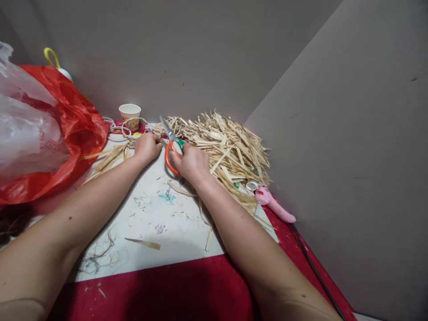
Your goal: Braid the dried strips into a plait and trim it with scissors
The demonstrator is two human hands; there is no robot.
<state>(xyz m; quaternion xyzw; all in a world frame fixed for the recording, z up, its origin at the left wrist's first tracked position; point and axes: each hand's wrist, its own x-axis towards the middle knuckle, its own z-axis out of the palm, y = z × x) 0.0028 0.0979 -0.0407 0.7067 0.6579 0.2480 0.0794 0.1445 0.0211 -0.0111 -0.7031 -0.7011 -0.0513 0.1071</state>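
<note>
My right hand [194, 164] is closed around the handles of a pair of scissors [170, 134]. The handles are orange and green, and the metal blades point up and to the left. To its left, my left hand [147, 147] is closed low over the white board, fingers curled; what they hold, if anything, is hidden. Behind and left of that hand lie a thin twisted cord [126, 126] and a fan of pale dried strips [110, 159]. A large heap of straw-coloured strips [230, 149] spreads beyond and right of my right hand.
A paper cup [130, 117] stands near the back wall. Red [87, 133] and clear [28, 129] plastic bags fill the left. A pink glue gun [277, 207] with black cord [314, 263] lies right. Loose fibres and a strip [143, 243] lie on the white board [157, 203], over red cloth.
</note>
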